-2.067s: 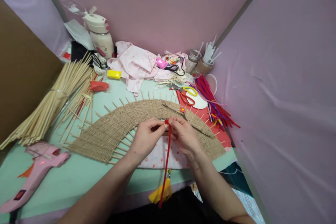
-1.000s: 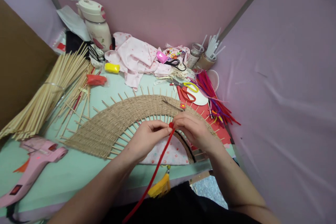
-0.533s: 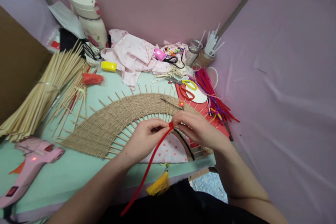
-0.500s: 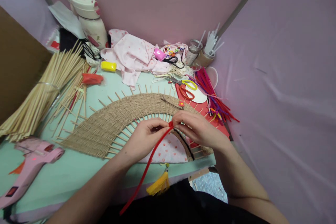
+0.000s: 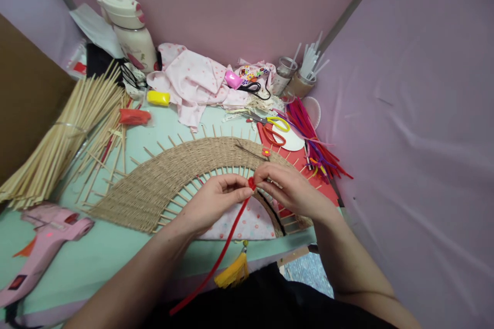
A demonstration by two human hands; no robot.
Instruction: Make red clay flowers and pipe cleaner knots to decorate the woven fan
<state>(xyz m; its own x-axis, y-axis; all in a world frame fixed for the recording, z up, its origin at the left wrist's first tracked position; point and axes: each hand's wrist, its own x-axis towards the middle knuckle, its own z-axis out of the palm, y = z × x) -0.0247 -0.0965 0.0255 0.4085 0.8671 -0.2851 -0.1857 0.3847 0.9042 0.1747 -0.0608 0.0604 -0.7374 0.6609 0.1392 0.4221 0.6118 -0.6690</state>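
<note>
A red pipe cleaner [image 5: 226, 247] is pinched between my two hands, its upper end bent into a small curl at the fingertips. My left hand [image 5: 224, 195] grips it from the left with thumb and forefinger. On the other side of the curl, my right hand [image 5: 287, 187] closes its fingertips on the same end. The long tail hangs down left toward my lap. Beneath my hands lies a woven fan-shaped piece [image 5: 165, 180] of twisted cord on thin sticks, with a small red flower [image 5: 266, 152] and a dotted fabric half-circle [image 5: 250, 221].
A pink glue gun [image 5: 50, 241] lies at left, below a bundle of wooden sticks [image 5: 65, 139]. Scissors [image 5: 276, 128] and pipe cleaners [image 5: 312, 133] sit at right. Behind stand a bottle [image 5: 133, 36] and a cup of glue sticks [image 5: 306, 77]. A yellow tassel [image 5: 233, 272] hangs at the front edge.
The pipe cleaner's tail has swung slightly left and down. Around its curled end the fingers have shifted a little; both hands stay nearly in place.
</note>
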